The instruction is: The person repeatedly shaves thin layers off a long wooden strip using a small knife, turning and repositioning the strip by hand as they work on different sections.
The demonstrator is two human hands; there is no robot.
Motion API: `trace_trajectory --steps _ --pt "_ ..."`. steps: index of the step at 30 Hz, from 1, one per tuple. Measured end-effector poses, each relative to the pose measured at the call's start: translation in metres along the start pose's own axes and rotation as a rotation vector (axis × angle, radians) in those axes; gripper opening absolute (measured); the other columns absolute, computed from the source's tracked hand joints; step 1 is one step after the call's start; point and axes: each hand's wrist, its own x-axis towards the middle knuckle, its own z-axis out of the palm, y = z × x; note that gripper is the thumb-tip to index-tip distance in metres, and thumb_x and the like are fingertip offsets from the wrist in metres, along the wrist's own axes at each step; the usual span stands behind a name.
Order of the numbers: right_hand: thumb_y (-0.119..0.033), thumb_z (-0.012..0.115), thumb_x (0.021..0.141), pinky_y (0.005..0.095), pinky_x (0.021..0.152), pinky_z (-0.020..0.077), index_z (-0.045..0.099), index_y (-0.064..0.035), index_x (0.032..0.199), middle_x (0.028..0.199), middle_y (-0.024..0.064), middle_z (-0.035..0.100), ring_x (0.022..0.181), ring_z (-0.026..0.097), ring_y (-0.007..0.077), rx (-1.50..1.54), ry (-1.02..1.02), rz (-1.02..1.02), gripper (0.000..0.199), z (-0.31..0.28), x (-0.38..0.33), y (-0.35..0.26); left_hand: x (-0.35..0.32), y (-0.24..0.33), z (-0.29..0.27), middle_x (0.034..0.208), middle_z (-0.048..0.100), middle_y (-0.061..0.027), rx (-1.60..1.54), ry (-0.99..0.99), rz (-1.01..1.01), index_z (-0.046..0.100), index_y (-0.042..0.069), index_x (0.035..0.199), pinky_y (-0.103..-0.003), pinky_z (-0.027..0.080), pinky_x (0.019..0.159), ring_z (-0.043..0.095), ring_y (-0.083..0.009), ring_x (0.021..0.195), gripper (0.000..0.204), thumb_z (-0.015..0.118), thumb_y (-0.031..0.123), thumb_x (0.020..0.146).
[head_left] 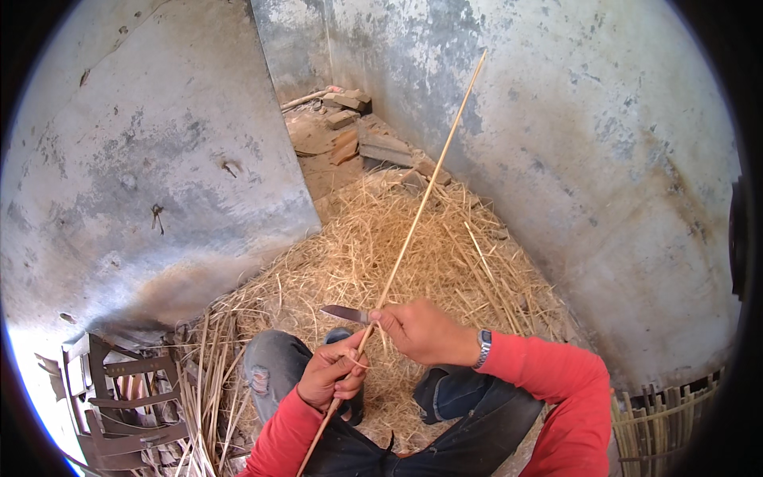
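My left hand (334, 375) grips a long thin bamboo stick (429, 183) low on its shaft; the stick slants up and to the right toward the far wall. My right hand (425, 330), with a watch on its wrist, holds a small knife (343, 313) whose blade points left and lies against the stick just above my left hand. Both sleeves are red. My knees in dark jeans show below the hands.
A heap of pale shavings and straw (413, 246) covers the floor ahead. Broken bricks (350, 119) lie in the far corner between grey concrete walls. Woven strips and a frame (119, 397) sit at lower left; a bamboo lattice (660, 421) at lower right.
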Motion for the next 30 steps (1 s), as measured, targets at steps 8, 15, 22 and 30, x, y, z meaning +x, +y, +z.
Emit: trace_trajectory --steps 8,15,22,30 --pt "-0.031 0.045 0.11 0.0466 0.05 0.0409 0.067 -0.0008 0.088 0.059 0.0213 0.055 0.05 0.056 0.037 -0.072 0.459 0.067 0.043 -0.056 0.03 0.026 0.0 0.002 0.006 0.086 0.048 -0.004 -0.121 -0.103 0.017 0.04 0.009 0.157 -0.018 0.028 0.044 0.034 -0.0041 0.051 0.049 0.05 0.013 0.109" --pt "-0.034 0.049 0.108 0.0499 0.049 0.0434 0.07 -0.0043 0.092 0.061 0.021 0.058 0.051 0.058 0.041 -0.114 0.199 0.02 0.04 -0.009 -0.001 0.009 0.002 0.003 0.007 0.085 0.047 -0.0031 -0.107 -0.046 0.026 0.04 0.007 0.156 -0.017 0.027 0.043 0.033 -0.0036 0.051 0.048 0.048 0.014 0.11" --pt "-0.032 0.049 0.107 0.0496 0.05 0.0443 0.069 -0.0036 0.091 0.061 0.0226 0.058 0.052 0.059 0.0405 -0.078 0.19 -0.016 0.038 -0.019 0.007 0.001 0.0 0.005 0.013 0.081 0.042 -0.0026 -0.129 -0.022 0.046 0.036 0.003 0.157 -0.016 0.026 0.041 0.031 -0.0026 0.049 0.05 0.047 0.014 0.11" --pt "-0.035 0.049 0.108 0.0502 0.053 0.0456 0.07 -0.0047 0.097 0.065 0.0241 0.06 0.059 0.061 0.0434 -0.101 0.089 -0.013 0.039 0.006 -0.006 0.0 0.005 0.002 0.001 0.083 0.045 -0.0009 -0.16 -0.054 0.045 0.041 0.007 0.156 -0.017 0.028 0.043 0.032 -0.0026 0.05 0.047 0.048 0.014 0.11"
